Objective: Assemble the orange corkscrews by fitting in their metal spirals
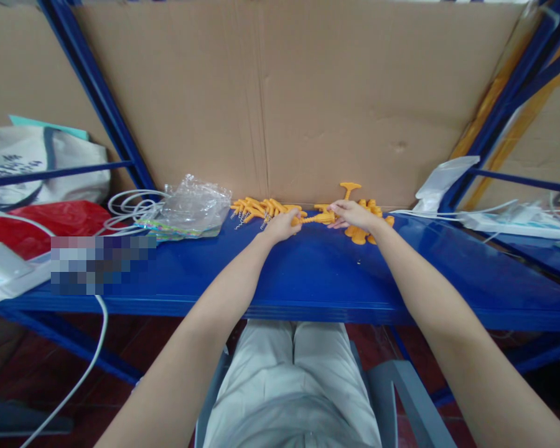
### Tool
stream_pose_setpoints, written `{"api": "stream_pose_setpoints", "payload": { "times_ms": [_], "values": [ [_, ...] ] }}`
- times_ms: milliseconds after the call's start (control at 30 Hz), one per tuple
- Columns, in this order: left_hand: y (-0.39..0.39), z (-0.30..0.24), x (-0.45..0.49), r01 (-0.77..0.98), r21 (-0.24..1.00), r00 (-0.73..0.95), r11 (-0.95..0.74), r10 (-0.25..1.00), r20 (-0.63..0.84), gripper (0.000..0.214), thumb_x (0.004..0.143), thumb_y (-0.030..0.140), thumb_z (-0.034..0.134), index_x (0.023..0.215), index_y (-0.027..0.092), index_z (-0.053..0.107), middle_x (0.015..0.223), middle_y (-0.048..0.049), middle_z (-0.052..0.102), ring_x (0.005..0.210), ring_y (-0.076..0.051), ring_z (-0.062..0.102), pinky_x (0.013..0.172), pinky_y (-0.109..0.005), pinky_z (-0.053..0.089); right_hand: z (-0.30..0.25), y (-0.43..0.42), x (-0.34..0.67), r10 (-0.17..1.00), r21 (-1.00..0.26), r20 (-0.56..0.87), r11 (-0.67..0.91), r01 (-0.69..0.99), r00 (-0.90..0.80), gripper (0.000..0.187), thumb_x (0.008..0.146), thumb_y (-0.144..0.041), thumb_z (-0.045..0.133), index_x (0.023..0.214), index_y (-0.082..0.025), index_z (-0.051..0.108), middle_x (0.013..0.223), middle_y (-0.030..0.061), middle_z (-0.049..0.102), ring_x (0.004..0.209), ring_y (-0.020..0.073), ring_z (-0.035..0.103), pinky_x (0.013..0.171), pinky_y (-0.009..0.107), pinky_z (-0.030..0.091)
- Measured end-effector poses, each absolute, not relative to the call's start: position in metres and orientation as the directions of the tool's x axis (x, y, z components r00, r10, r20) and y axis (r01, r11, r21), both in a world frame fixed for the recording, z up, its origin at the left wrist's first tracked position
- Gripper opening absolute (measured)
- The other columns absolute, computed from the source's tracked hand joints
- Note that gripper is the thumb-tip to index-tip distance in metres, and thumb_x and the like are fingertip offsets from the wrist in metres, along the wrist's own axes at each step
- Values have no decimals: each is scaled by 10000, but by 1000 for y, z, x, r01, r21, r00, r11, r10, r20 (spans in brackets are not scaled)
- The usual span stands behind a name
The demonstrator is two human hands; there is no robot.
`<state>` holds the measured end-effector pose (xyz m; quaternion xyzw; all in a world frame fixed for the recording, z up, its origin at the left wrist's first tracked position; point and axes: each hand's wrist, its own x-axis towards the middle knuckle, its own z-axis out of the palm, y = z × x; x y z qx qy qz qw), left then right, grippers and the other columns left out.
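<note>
Both arms reach to the back of a blue metal shelf (pixel 308 274). My left hand (pixel 284 225) is closed round one end of an orange threaded plastic piece (pixel 315 218). My right hand (pixel 352 214) pinches the other end of that same piece. A pile of orange screw-like parts (pixel 259 208) lies just left of my left hand. Orange flat-based pieces (pixel 364 233) lie under and right of my right hand, one standing upright (pixel 350 188) behind it.
A crumpled clear plastic bag (pixel 193 208) and coiled white cable (pixel 130 205) lie to the left. Further left are a red bag (pixel 51 221) and a white tote (pixel 32 165). A white power strip (pixel 513 224) sits right. Cardboard (pixel 280 93) backs the shelf.
</note>
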<state>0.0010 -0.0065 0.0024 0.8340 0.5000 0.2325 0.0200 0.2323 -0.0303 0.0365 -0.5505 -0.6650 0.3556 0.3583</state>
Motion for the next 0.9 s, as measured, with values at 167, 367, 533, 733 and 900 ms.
{"api": "stream_pose_setpoints", "payload": {
  "times_ms": [167,367,533,733,900],
  "values": [
    [-7,3,2,823,260,393,-504,838,379,336,897,245,582,1229,203,613,967,-59,751,997,-227,696,884,-322,513,39,-33,241,967,-838,126,223,498,-221,330,832,-200,741,1115,-236,574,1216,80,710,918,166,745,676,215,597],
    [-4,3,0,815,235,404,-530,810,426,327,877,256,600,1201,211,613,1007,-64,747,968,-237,700,859,-342,522,39,-34,240,978,-835,77,169,523,-194,177,922,-347,674,975,-195,601,1103,129,759,906,200,762,649,232,587],
    [-4,3,1,806,243,410,-539,806,428,329,888,270,591,1207,192,609,990,-77,751,946,-242,705,846,-344,523,40,-39,233,992,-824,-15,57,563,-122,517,978,-616,453,780,-176,638,775,153,769,790,236,772,635,273,607],
    [-5,4,1,823,243,393,-513,824,408,342,892,268,591,1226,198,608,996,-75,749,959,-242,702,850,-341,521,43,-42,230,993,-845,-49,13,534,-103,431,978,-570,506,974,-166,658,801,131,778,701,208,762,640,278,613],
    [-6,6,-1,833,242,379,-498,831,406,374,895,248,577,1264,184,596,979,-84,749,957,-249,695,878,-366,520,46,-48,230,983,-898,-62,20,440,-171,342,891,-294,729,1165,-206,546,780,49,768,705,173,757,767,300,613]
  ]
}}
